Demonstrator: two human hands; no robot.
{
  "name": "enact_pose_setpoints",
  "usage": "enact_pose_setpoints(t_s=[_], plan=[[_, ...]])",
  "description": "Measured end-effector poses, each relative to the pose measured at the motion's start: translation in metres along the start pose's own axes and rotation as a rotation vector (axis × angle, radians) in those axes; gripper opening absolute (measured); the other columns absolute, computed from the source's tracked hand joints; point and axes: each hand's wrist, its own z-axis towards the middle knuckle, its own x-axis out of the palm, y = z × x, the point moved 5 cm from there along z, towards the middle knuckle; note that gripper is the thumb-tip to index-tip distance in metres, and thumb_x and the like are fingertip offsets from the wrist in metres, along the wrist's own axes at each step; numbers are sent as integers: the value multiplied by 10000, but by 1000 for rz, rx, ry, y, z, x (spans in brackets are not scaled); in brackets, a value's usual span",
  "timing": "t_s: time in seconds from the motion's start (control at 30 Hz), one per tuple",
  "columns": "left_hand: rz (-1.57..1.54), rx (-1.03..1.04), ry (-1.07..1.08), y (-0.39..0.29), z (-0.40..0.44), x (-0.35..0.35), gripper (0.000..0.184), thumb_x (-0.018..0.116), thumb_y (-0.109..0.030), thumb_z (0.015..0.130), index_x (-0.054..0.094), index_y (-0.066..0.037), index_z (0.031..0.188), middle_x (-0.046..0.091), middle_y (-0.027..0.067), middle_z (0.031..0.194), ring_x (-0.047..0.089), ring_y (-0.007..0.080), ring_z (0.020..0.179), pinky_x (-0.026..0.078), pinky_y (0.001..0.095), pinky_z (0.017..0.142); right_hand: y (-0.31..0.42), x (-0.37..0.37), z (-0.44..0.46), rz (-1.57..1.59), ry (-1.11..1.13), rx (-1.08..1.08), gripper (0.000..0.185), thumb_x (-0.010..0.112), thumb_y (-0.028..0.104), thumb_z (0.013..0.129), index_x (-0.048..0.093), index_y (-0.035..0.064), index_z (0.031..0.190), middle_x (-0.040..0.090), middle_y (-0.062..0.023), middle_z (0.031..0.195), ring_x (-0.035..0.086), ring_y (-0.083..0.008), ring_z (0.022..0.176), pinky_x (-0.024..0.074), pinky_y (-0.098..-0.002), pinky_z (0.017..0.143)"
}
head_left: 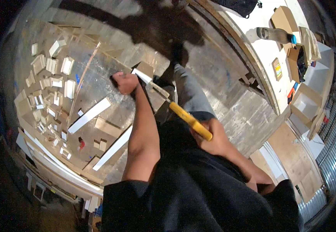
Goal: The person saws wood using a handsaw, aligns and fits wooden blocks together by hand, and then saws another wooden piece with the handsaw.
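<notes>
The right hand [212, 137] is grasping a yellow-handled tool [185, 116] by the rear of its handle; the tool is extending from that hand toward the left one, its working end hard to make out. The left hand [125, 83] is curling its fingers at the worktable [102, 83]; whether it is clenching on anything cannot be told. A white-faced piece [141, 75] is lying just beside the left wrist, on the side toward the tool. A white strip [90, 115] is lying near the left hand, to its left, and small blocks [52, 65] are scattering farther out that way. Should the piece be resting unpinned, it could shift under pressure; a loosening right-hand grasp could let the tool skid toward the left wrist.
</notes>
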Motion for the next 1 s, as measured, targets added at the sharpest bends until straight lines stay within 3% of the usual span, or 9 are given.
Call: enact_pose_setpoints(t_s=[0.1,0.13,0.2,0.33,0.53,0.63,0.77,0.93,1.0], plan=[[49,-65,19,-15,3,-3,111,550,-169,826,613,-259,815,696,76,721,677,377,657,492,537,551,-20,35,45,-151,-250,-256,347,694,296,840,627,-31,748,564,-246,646,595,-449,631,471,-458,575],[103,-108,51,-9,1,-9,113,542,-173,834,613,-259,812,692,76,715,676,376,660,492,540,556,-10,32,55,-146,-186,-281,354,694,302,833,619,-27,725,556,-248,636,599,-451,635,466,-454,572],[59,-94,29,-21,3,-6,110,544,-173,826,610,-261,825,690,73,714,675,377,661,492,539,561,5,19,35,-138,-82,-174,334,703,279,828,619,-18,702,559,-242,624,593,-442,625,464,-445,564],[-88,40,42,-3,0,-5,128,560,-167,798,599,-269,866,700,75,747,679,385,681,496,529,586,2,5,10,-26,-52,-100,221,682,217,834,658,12,754,563,-201,614,634,-291,566,468,-414,570],[71,-62,108,-8,-1,-7,128,551,-160,812,594,-269,863,704,84,752,687,393,715,499,543,597,10,18,17,-201,-127,-205,274,683,263,837,655,-2,773,589,-207,646,627,-339,598,475,-421,590],[-141,92,37,1,1,-14,118,550,-164,824,599,-269,839,704,83,748,683,399,710,498,545,603,-4,5,21,-86,-2,-41,227,690,245,835,675,20,813,619,-196,689,636,-377,666,478,-435,609],[11,-70,34,-3,2,-4,123,542,-163,829,619,-259,843,703,99,744,679,395,679,487,544,574,12,3,24,-139,-23,-120,232,694,244,843,674,14,815,604,-213,678,637,-390,679,478,-444,618],[-6,1,-38,-11,-3,-16,155,529,-146,848,627,-258,805,698,101,720,676,393,663,475,538,554,-4,7,21,-189,-120,-197,237,695,256,842,680,21,871,623,-231,738,646,-401,726,488,-441,654],[71,-109,-51,-11,-2,-15,160,525,-141,842,623,-247,773,687,98,693,672,392,657,465,536,545,-1,6,20,-223,-144,-213,236,693,256,843,682,26,893,633,-232,764,650,-402,741,491,-438,664]])
